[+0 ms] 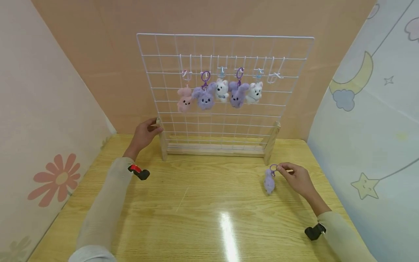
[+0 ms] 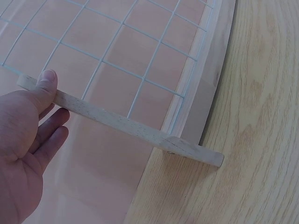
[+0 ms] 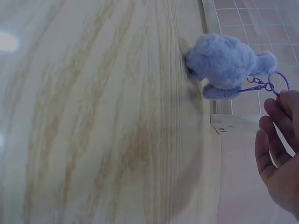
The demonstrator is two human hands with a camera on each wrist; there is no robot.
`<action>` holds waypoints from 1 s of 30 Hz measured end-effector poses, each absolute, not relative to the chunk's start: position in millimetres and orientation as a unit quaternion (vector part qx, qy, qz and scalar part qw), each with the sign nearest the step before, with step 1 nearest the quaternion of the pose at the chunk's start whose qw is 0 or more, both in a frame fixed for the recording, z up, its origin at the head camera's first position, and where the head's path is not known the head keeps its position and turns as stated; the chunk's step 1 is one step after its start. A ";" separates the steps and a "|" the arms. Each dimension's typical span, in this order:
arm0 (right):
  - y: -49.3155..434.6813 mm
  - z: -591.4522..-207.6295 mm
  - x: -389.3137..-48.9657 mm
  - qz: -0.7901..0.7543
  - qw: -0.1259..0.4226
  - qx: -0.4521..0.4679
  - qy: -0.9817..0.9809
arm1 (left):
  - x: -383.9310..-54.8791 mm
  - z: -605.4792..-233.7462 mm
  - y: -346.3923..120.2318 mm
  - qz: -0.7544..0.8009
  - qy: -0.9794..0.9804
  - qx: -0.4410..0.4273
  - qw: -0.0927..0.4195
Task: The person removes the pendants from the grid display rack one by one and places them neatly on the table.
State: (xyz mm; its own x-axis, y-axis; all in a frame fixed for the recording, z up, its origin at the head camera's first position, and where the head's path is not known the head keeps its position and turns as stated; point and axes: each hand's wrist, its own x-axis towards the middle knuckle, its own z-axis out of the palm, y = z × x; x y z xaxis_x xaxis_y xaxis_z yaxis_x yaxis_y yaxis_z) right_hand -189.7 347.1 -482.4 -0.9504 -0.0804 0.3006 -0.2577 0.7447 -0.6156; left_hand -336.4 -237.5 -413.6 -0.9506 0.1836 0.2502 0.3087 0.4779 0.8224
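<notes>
My right hand pinches the purple ring of a plush keychain between thumb and fingertips. The lavender plush keychain dangles from that ring, close over the table in front of the rack's right end. In the right wrist view its furry body hangs with the face turned away. My left hand grips the upper end of the left wooden post, thumb on its near face. That post supports a white wire grid rack.
Hooks on the grid carry a pink plush, two lavender plushes and two white plushes. At the grid's right, one white hook sits askew. The right wooden post and a bottom rail stand on the wooden table.
</notes>
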 end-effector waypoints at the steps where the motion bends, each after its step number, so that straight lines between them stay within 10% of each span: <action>1: 347.8 -483.4 -190.5 0.345 0.127 0.092 -0.926 | -338.4 -415.8 -238.8 -0.490 -0.857 -0.145 0.066; 30: 341.5 -507.8 -217.2 0.355 0.104 0.086 -0.925 | -340.3 -419.5 -240.7 -0.484 -0.862 -0.137 0.065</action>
State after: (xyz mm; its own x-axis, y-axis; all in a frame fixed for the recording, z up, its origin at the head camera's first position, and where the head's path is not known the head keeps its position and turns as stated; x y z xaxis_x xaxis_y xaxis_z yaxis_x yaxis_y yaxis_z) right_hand -217.2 341.5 -507.8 -0.9637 -0.0860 0.2527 -0.2329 0.7332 -0.6389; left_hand -340.3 -240.7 -419.5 -0.9540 0.1740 0.2442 0.2991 0.4937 0.8166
